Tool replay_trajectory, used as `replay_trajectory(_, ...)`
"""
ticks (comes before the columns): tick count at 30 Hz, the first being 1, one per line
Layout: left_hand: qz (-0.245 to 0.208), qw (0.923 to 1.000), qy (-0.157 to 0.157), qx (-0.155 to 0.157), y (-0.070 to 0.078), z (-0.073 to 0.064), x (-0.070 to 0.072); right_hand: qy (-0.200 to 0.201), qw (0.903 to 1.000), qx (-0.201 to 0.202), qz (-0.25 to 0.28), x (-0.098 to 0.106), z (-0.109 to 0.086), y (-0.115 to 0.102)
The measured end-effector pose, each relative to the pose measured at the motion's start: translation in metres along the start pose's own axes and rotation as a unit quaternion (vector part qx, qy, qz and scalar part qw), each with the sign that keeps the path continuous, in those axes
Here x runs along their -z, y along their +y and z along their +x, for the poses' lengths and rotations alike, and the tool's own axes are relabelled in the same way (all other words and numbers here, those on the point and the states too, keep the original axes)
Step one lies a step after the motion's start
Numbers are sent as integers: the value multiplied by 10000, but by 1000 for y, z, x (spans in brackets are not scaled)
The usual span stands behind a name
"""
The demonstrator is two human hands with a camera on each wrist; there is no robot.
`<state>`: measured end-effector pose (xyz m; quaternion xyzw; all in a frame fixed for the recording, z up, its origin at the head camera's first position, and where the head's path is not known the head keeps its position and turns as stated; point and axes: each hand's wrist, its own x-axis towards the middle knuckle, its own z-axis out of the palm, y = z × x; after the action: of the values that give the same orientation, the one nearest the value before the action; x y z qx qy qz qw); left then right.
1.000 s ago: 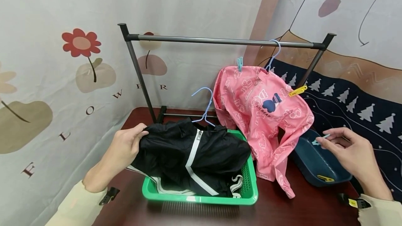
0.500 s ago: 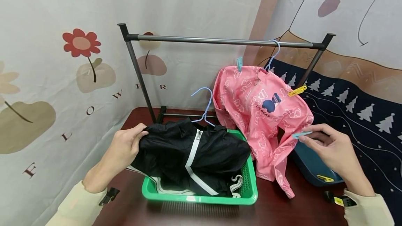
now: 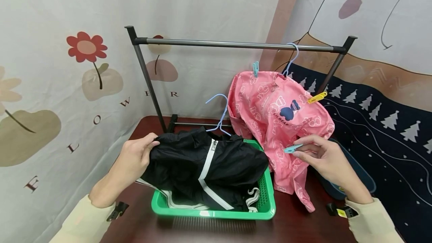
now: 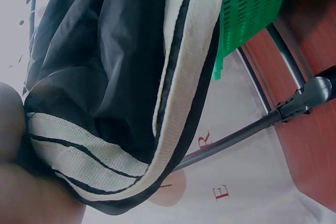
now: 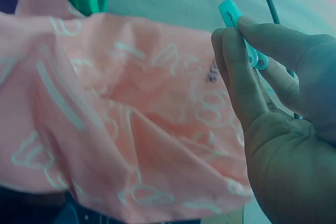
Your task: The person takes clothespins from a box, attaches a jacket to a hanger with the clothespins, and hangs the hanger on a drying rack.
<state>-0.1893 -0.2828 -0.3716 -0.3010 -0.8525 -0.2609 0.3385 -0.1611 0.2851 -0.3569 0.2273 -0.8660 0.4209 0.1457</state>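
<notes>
My left hand [image 3: 139, 156] pinches the left shoulder of a black jacket [image 3: 179, 164] with a white zip stripe. The jacket lies over a green basket [image 3: 216, 215], and a blue hanger [image 3: 223, 113] sticks up from its collar. In the left wrist view, white-striped trim [image 4: 181, 77] hangs beside my fingers. My right hand [image 3: 325, 160] pinches a light blue clothespin [image 3: 291, 148] between thumb and fingers, in front of a pink jacket [image 3: 270, 123]. The right wrist view shows the same clothespin [image 5: 230, 13] at my fingertips.
A dark metal clothes rack [image 3: 216, 43] stands behind. The pink jacket hangs from it on a hanger [image 3: 293, 59], with a blue clothespin [image 3: 255, 69] and a yellow clothespin [image 3: 317, 97] clipped on. A dark blue bin [image 3: 366, 175] sits behind my right wrist on the brown table [image 3: 135, 213].
My right hand has moved left with the clothespin, from over the blue bin to in front of the pink jacket. The left hand keeps its hold on the black jacket.
</notes>
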Motion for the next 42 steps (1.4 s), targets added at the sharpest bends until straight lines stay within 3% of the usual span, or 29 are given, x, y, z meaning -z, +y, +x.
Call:
replay_trajectory(10,-110,9999,-2,-9,-1,1,-4,-454,9972,53,600,-30,14,-1)
replay_trajectory(20,-112,9998,73,-169,-2,1,-6,-936,9872,272,1264,-52,25,-10)
replay_trajectory(33,39,9997,90,-230,6,2,-4,-795,9862,508,1358,-81,43,-33)
replay_trajectory(42,75,9987,242,-446,11,0,-5,-257,9853,1441,883,-99,62,-54)
